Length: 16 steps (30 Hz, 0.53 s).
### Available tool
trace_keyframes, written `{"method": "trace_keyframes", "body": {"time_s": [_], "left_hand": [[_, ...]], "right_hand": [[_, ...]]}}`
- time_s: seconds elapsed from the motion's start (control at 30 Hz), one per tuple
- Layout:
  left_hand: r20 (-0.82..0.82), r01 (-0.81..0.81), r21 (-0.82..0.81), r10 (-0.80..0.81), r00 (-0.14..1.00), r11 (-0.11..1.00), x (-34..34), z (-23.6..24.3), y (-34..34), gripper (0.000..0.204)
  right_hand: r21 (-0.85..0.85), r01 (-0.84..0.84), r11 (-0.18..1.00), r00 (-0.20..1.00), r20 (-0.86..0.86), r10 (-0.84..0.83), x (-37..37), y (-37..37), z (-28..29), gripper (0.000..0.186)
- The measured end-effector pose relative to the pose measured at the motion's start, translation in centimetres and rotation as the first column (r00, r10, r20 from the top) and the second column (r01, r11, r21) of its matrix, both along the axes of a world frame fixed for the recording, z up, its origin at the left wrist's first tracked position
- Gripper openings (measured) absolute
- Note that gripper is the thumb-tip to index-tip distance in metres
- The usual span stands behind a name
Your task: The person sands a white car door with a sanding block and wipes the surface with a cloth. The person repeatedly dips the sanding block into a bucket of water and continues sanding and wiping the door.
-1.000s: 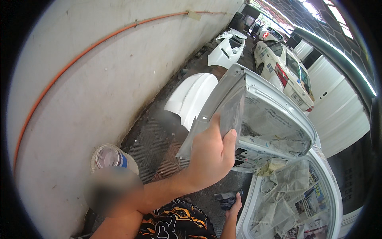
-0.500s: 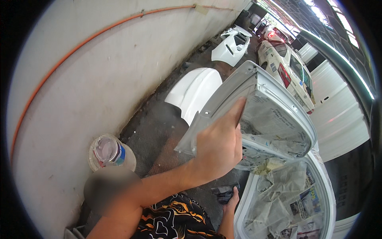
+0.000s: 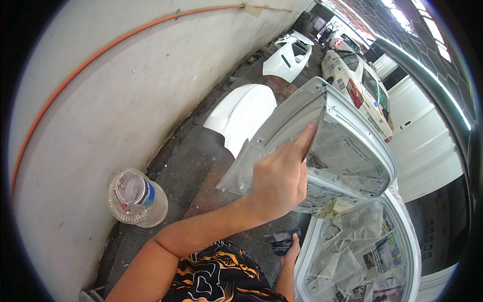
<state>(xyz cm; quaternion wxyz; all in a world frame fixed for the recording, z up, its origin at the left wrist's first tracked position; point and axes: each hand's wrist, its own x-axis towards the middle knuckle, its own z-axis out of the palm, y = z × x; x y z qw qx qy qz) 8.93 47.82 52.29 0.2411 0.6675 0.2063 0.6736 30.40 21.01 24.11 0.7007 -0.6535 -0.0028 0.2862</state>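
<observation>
My left hand [image 3: 279,176] reaches up from the lower left with its fingers closed on a thin, dark brown flat piece [image 3: 310,142], its kind not clear. Fingers and piece lie along the edge of a grey car panel [image 3: 289,123]. Newspaper masking [image 3: 337,146] covers the panel's inner side. Lower down, my right hand [image 3: 290,251] holds a dark, thin-edged item [image 3: 282,241], partly hidden by the fingers. Close by to the right is a pale-framed car opening [image 3: 312,251] covered with newspaper [image 3: 352,246].
A pail [image 3: 158,209] with a smaller can [image 3: 132,189] on its lid stands by the left wall [image 3: 110,100]. White body panels [image 3: 246,113] lie on the floor ahead, another [image 3: 287,63] farther off. White cars [image 3: 362,83] stand at the far right. An orange hose [image 3: 100,53] runs along the wall.
My left hand has shifted slightly right along the grey panel, still gripping the thin piece. The view has moved a little. My right hand keeps hold of the dark item.
</observation>
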Motion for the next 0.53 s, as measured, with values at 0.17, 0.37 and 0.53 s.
{"method": "trace_keyframes", "body": {"time_s": [0.17,0.37,0.53], "left_hand": [[-0.009,-0.009,-0.002,0.009,1.000,1.000,-0.8,-0.3,1.0,0.056],[-0.051,0.042,0.151,-0.035,0.998,0.988,-1.9,0.1,4.0,0.069],[-0.172,0.133,0.024,-0.127,0.977,0.991,-3.5,0.2,3.9,0.070]], "right_hand": [[-0.015,0.013,1.000,1.000,-0.006,-0.013,-0.2,-0.1,0.1,0.044],[0.021,-0.016,1.000,1.000,0.004,0.016,-1.0,1.2,1.3,0.043],[0.038,-0.049,0.998,0.999,-0.004,0.049,-0.7,1.8,0.4,0.045]]}}
